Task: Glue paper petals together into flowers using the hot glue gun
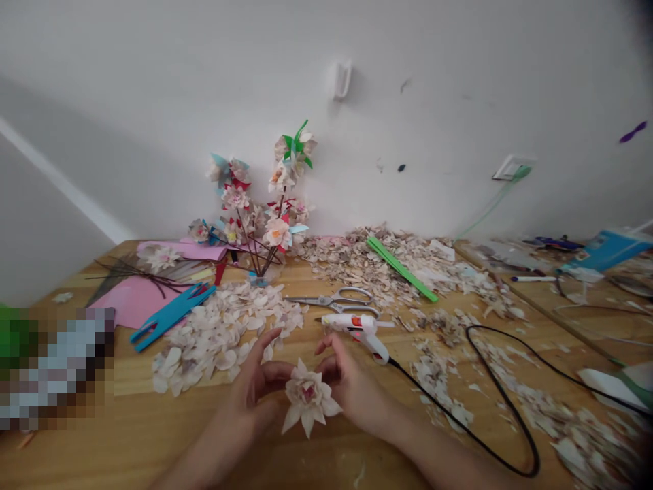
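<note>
A pale paper flower (307, 398) with a pink centre is held between both hands low in the middle of the view, just above the wooden table (127, 435). My left hand (254, 388) pinches its left side with thumb and fingers, index finger raised. My right hand (347, 381) grips its right side, fingers curled behind the petals. A white glue gun (360, 329) lies just beyond my right hand, and its black cord (503, 415) loops off to the right. Silver scissors (337, 299) lie behind the glue gun.
A heap of cut paper petals (224, 333) lies left of my hands, and scraps (388, 262) spread toward the wall. A bouquet of paper flowers (260, 204) stands at the back. Pink paper (137, 299), a blue tool (171, 314), a green strip (400, 269) and a marker (533, 278) lie around.
</note>
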The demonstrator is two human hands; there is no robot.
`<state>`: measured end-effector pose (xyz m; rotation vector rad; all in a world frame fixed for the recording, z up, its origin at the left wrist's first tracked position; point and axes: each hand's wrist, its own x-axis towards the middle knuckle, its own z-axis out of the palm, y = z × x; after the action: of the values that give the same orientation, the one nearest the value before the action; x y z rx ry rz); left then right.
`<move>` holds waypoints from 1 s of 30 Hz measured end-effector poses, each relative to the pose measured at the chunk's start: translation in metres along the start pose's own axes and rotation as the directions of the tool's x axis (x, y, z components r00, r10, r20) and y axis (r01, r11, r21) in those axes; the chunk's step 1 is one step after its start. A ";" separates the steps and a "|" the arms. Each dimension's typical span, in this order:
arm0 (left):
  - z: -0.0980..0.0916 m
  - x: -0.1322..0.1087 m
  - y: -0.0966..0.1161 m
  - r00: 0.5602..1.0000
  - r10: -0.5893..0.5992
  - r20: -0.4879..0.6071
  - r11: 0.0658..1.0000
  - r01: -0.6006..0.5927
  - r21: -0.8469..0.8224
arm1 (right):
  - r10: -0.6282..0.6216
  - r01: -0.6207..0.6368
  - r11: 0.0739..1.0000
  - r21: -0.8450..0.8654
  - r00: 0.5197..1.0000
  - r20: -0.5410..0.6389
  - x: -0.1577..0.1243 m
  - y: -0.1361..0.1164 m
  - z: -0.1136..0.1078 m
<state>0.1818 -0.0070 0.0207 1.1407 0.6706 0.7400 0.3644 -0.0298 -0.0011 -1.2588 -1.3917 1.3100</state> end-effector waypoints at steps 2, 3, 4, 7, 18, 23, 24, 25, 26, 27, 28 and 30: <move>-0.002 0.000 -0.001 1.000 -0.005 0.013 0.999 0.006 -0.047 | 0.008 -0.007 0.999 0.034 1.000 -0.010 0.000 0.000 0.000; -0.004 0.001 -0.002 1.000 -0.004 0.028 0.997 0.006 -0.075 | 0.013 -0.013 0.998 0.054 1.000 -0.013 0.000 0.000 0.000; -0.007 0.002 -0.004 0.999 -0.004 0.048 0.994 0.009 -0.109 | 0.020 -0.019 0.997 0.071 1.000 -0.012 0.000 0.000 0.000; -0.016 0.006 -0.011 0.991 -0.004 0.135 0.979 0.032 -0.203 | 0.034 -0.034 0.996 0.085 0.999 0.000 0.002 0.000 0.001; -0.037 0.013 -0.014 0.992 0.127 0.002 0.980 -0.126 -0.153 | -0.088 0.065 0.975 -0.213 0.991 -0.100 -0.001 0.000 0.003; -0.050 0.014 0.019 0.848 0.165 -0.504 0.956 -0.263 -0.130 | -0.186 0.140 0.840 -0.525 0.982 -0.036 0.003 0.007 0.004; -0.051 0.014 0.025 0.807 0.177 -0.563 0.951 -0.288 -0.114 | -0.203 0.158 0.815 -0.557 0.979 -0.020 0.004 0.007 0.006; -0.052 0.014 0.029 0.773 0.189 -0.606 0.947 -0.306 -0.096 | -0.215 0.171 0.796 -0.581 0.977 -0.007 0.005 0.008 0.007; -0.053 0.015 0.032 0.746 0.206 -0.633 0.943 -0.324 -0.074 | -0.219 0.177 0.783 -0.597 0.976 0.003 0.006 0.009 0.008; -0.054 0.016 0.034 0.726 0.224 -0.651 0.940 -0.337 -0.053 | -0.220 0.182 0.774 -0.607 0.975 0.012 0.007 0.009 0.009; -0.056 0.017 0.034 0.709 0.238 -0.663 0.938 -0.344 -0.031 | -0.222 0.188 0.768 -0.612 0.975 0.020 0.008 0.009 0.010; -0.061 0.019 0.034 0.682 0.257 -0.684 0.937 -0.349 0.004 | -0.230 0.208 0.765 -0.609 0.972 0.043 0.008 0.010 0.010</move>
<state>0.1386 0.0500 0.0342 0.8496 1.0373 1.5126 0.3543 -0.0239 -0.0123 -1.4560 -1.9643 0.6760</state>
